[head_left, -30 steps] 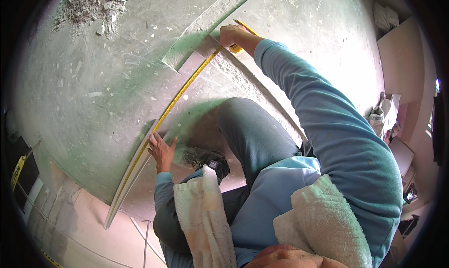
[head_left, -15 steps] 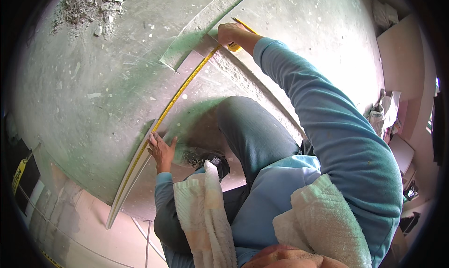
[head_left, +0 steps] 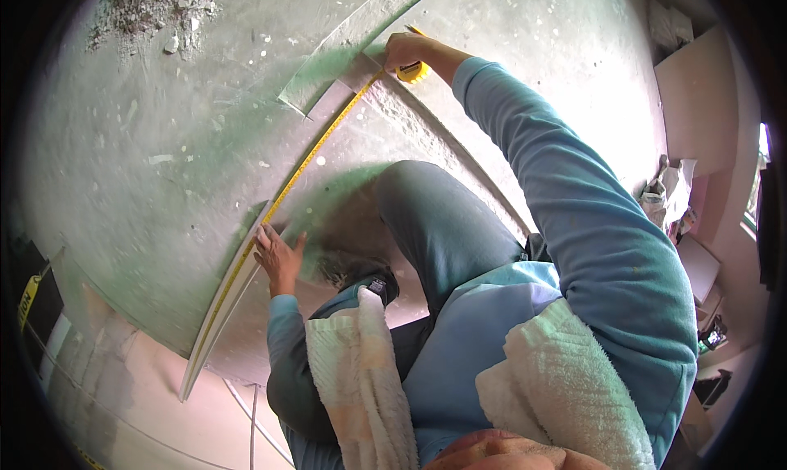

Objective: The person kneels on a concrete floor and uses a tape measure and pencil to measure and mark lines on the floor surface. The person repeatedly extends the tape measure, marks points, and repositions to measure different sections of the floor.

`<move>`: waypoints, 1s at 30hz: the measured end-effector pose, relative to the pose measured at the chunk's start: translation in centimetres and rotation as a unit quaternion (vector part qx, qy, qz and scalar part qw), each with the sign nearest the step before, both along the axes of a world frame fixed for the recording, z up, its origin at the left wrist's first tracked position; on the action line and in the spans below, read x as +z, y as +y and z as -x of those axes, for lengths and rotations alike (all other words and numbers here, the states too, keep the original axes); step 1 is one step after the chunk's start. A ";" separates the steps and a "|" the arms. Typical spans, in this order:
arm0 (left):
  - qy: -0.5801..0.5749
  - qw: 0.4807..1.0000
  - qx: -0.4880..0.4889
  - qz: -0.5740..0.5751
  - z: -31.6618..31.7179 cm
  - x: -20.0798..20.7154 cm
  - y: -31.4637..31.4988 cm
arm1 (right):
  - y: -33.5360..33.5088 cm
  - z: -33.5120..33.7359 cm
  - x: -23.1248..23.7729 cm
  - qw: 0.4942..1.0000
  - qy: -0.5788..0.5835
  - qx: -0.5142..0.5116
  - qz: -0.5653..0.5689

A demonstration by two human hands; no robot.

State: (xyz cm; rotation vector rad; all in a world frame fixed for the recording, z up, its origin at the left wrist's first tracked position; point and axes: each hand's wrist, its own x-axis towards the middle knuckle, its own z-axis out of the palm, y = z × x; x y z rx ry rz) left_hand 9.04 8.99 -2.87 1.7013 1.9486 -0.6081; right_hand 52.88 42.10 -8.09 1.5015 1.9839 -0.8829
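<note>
A yellow tape measure blade [head_left: 318,146] runs slantwise over the floor and along a long pale strip [head_left: 215,326]. My left hand [head_left: 281,259] rests at the strip's far end, fingertips on its edge beside the blade, thumb spread away. Farther off to the right, my right hand [head_left: 404,52] is closed at the other end of the blade. The yellow tape measure case [head_left: 412,71] shows just under that hand, and a pencil [head_left: 416,30] sticks out above it. The fingers partly hide how both are held.
A shallow groove [head_left: 459,148] with a raised edge crosses the grey floor [head_left: 205,142]. Rubble [head_left: 160,11] lies at the far left. My bent knee [head_left: 414,187] is between my arms. Bags [head_left: 668,193] stand along the right side; yellow caution tape [head_left: 29,302] shows at far left.
My right hand has turned slightly, so more of the tape measure case shows and less of the pencil. The view has shifted a little; my left hand stays on the strip.
</note>
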 end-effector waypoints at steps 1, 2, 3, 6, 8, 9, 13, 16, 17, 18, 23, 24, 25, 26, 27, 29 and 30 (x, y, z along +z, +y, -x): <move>-0.001 1.000 0.001 -0.002 0.0 0.0 0.0 | -0.1 -0.1 -0.4 1.000 0.015 -0.003 -0.005; 0.000 1.000 -0.001 -0.008 0.0 0.0 -0.1 | -0.1 -0.3 -0.6 1.000 0.013 -0.008 -0.008; -0.001 1.000 0.003 0.000 0.0 0.0 0.0 | -0.1 -0.4 -0.8 1.000 0.011 -0.013 -0.012; 0.000 1.000 0.006 0.011 -0.1 0.3 0.2 | -0.1 -0.2 -1.3 1.000 0.007 0.003 -0.023; -0.002 1.000 0.012 0.019 -0.2 0.5 0.4 | 0.2 -0.1 -1.4 1.000 -0.006 0.013 -0.019; -0.002 1.000 0.013 0.023 -0.2 0.6 0.5 | 0.3 0.0 -1.5 1.000 -0.017 0.014 -0.011; 0.000 0.999 0.018 0.032 -0.4 0.8 0.7 | 0.6 0.4 -1.8 0.999 -0.037 0.022 -0.007; 0.002 0.999 0.019 0.032 -0.4 0.7 0.7 | 0.8 0.8 -1.7 0.999 -0.051 0.020 -0.004; 0.002 0.999 0.020 0.032 -0.4 0.7 0.6 | 0.9 0.9 -1.6 0.999 -0.048 0.014 -0.004; 0.001 0.999 0.019 0.032 -0.4 0.6 0.6 | 0.9 1.1 -1.5 0.999 -0.054 0.002 -0.001; 0.004 1.000 0.013 0.028 -0.3 0.4 0.5 | 0.8 1.4 -0.7 0.997 -0.061 -0.039 -0.001; 0.005 1.000 0.012 0.028 -0.3 0.4 0.4 | 0.8 1.4 -0.6 0.997 -0.062 -0.042 0.001; 0.005 1.000 0.011 0.028 -0.2 0.3 0.4 | 0.8 1.5 -0.5 0.997 -0.065 -0.048 0.004; 0.005 1.000 0.011 0.027 -0.2 0.3 0.4 | 0.9 1.5 -0.5 0.997 -0.064 -0.044 0.005; 0.004 1.000 0.010 0.027 -0.2 0.2 0.4 | 0.9 1.6 -0.4 0.997 -0.065 -0.044 0.008; 0.004 1.000 0.009 0.026 -0.2 0.2 0.4 | 1.0 1.6 -0.3 0.996 -0.069 -0.046 0.014; 0.004 1.000 0.009 0.026 -0.2 0.2 0.4 | 1.0 1.7 -0.2 0.996 -0.071 -0.049 0.017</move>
